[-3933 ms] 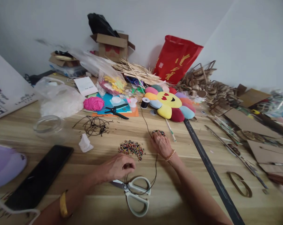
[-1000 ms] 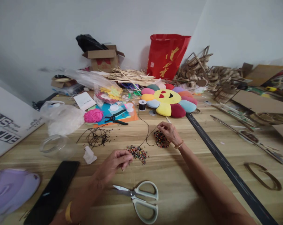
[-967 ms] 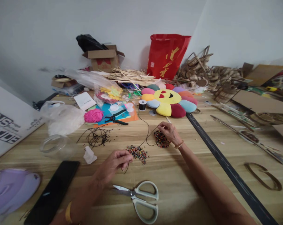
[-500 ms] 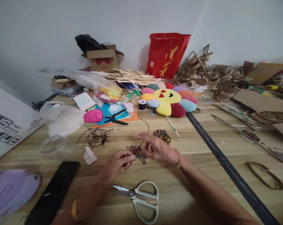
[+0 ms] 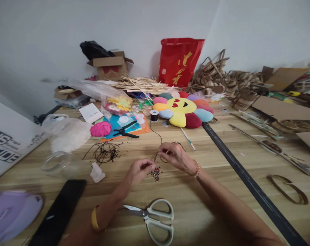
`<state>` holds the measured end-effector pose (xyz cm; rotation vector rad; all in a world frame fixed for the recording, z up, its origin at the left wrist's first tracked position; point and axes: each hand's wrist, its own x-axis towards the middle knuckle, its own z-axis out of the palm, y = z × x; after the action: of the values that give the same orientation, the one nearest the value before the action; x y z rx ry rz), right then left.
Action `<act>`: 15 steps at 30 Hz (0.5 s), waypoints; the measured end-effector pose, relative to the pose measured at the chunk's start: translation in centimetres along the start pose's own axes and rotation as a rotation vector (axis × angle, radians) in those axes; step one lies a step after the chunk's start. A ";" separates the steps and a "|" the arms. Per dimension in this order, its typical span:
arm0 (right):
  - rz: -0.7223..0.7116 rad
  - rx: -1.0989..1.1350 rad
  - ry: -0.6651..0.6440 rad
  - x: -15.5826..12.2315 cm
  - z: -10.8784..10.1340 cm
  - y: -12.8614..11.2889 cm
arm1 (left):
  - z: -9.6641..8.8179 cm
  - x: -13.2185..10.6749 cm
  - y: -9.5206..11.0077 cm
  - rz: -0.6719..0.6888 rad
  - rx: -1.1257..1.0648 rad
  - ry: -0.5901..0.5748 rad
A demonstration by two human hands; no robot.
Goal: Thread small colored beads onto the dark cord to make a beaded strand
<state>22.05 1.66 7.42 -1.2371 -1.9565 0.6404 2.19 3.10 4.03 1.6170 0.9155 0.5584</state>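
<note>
My left hand (image 5: 139, 171) is closed in a pinch at the left side of a small pile of multicoloured beads (image 5: 156, 174); what its fingertips hold is too small to make out. Just to the right, my right hand (image 5: 177, 158) pinches a thin black cord (image 5: 158, 135), which loops by its fingertips and leads back to a black spool (image 5: 154, 116). Behind the right hand, a coil of strung beads (image 5: 179, 145) is mostly hidden. Scissors with pale handles (image 5: 160, 217) lie spread on the table in front of both hands.
Left of the hands are tangled black cord pieces (image 5: 106, 152), a crumpled white tissue (image 5: 97, 173) and a black phone (image 5: 58, 212). Farther back lie black pliers (image 5: 124, 131), pink yarn (image 5: 100, 129) and a flower cushion (image 5: 182, 106). A dark strip (image 5: 237, 171) crosses the table at right.
My left hand has moved right, over part of the bead pile. My right hand has turned and its fingers have closed on the cord, now covering most of the bead coil.
</note>
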 end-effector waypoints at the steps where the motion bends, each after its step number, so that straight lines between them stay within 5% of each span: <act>1: 0.058 0.044 0.058 0.1 -0.2 0.4 | 0.3 0.2 -0.1 0.069 0.094 0.020; 4: 0.205 0.260 0.220 0.3 0.2 1.7 | 1.2 0.4 -0.5 0.255 0.408 0.052; 8: 0.292 0.522 0.315 0.5 1.9 3.4 | 2.2 0.4 -1.2 0.395 0.674 -0.054; 15: 0.279 0.798 0.683 0.9 1.5 4.7 | 2.9 0.5 -2.2 0.436 0.901 -0.086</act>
<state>23.24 4.36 3.35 -1.0120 -0.8324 0.8734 4.12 1.90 1.10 2.6722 0.7883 0.3694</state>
